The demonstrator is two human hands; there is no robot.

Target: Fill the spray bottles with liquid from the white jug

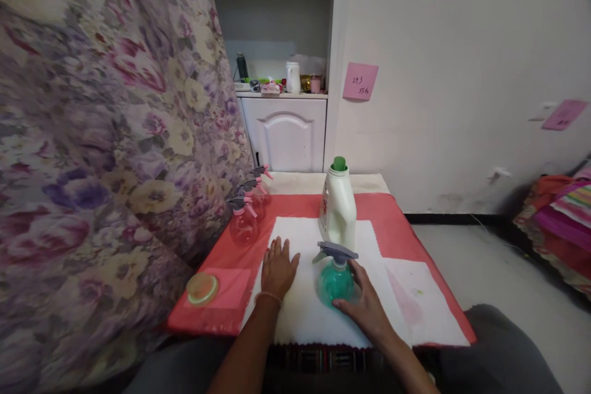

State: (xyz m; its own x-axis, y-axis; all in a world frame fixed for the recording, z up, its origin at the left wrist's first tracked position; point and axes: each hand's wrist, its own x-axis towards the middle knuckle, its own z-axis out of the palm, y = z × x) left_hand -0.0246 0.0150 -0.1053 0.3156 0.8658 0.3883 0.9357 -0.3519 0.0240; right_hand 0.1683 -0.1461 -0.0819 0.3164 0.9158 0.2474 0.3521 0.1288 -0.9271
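Note:
My left hand (279, 268) lies flat on the white cloth (305, 320), fingers stretched out, holding nothing. A round green spray bottle (336, 284) with a grey trigger head stands upright on the cloth, and my right hand (364, 301) grips its right side with thumb and fingers. Just behind it stands a large pale green jug (339, 206) with a green spout insert in its neck and no cap on. Several pink spray bottles (244, 226) with grey and pink heads stand in a row at the table's left.
A round yellowish lid (202, 289) lies on a pink sheet (235, 286) at the left front. A stained white paper (427, 301) lies at the right. The red tablecloth (392, 218) covers the table, beside a floral curtain (124, 154). A cabinet (286, 132) stands beyond.

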